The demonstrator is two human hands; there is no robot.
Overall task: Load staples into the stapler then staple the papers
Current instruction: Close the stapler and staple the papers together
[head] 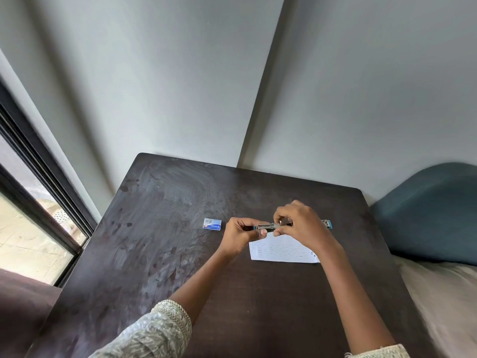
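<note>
A small metal stapler (268, 226) is held above the dark table (180, 228), just over the top edge of the papers. My left hand (241, 235) grips its left end. My right hand (300, 223) pinches its right part with fingertips; what lies between those fingers is too small to tell. The white papers (281, 250) with printed lines lie flat under my right wrist. A small blue staple box (212, 224) sits on the table left of my left hand. A small blue and metal piece (327, 223) lies to the right, partly hidden behind my right hand.
The table stands in a wall corner. A window with a dark frame (38, 192) is at the left. A bed with a blue pillow (433, 215) borders the table's right edge. A dark cushion (20, 306) lies at the lower left.
</note>
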